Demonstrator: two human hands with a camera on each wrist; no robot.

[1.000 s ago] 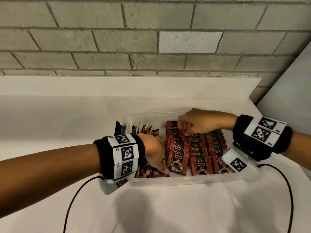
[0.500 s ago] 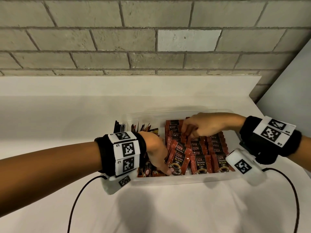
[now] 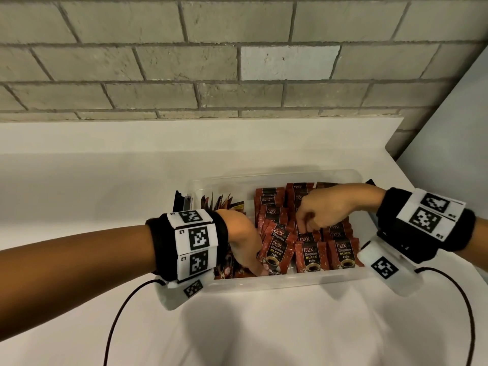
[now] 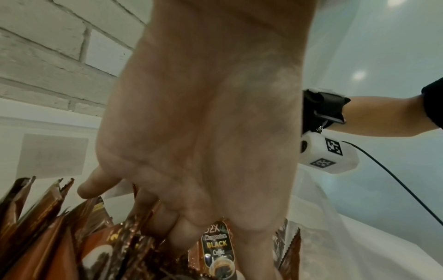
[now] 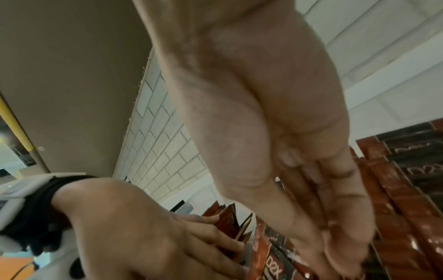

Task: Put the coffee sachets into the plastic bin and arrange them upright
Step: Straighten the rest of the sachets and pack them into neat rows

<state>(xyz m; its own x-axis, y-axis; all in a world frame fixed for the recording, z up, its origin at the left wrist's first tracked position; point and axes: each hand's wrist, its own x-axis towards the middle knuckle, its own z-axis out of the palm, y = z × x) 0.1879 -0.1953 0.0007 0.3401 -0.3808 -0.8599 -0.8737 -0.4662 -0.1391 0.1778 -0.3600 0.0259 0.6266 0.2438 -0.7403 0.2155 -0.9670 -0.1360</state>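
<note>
A clear plastic bin (image 3: 277, 282) on the white counter holds rows of red D2X black coffee sachets (image 3: 313, 256) standing upright. My left hand (image 3: 250, 254) reaches down at the bin's front left. Its thumb and fingers pinch the tilted front sachet (image 3: 276, 253) of the left row, which shows in the left wrist view as a sachet (image 4: 217, 246) between thumb and fingers. My right hand (image 3: 309, 223) hovers over the middle row with curled fingers pinching sachet tops. In the right wrist view the right hand's fingertips (image 5: 340, 252) press together on a sachet (image 5: 275, 265).
Brown sachets (image 3: 221, 203) stand loosely in the bin's left part, behind my left wrist. A black latch (image 3: 182, 203) sits on the bin's left end. A grey brick wall (image 3: 237, 62) rises behind the counter. A pale panel (image 3: 449, 141) closes the right side.
My right hand has moved toward me along the middle row of sachets. My left hand has stayed at the front-left sachet.
</note>
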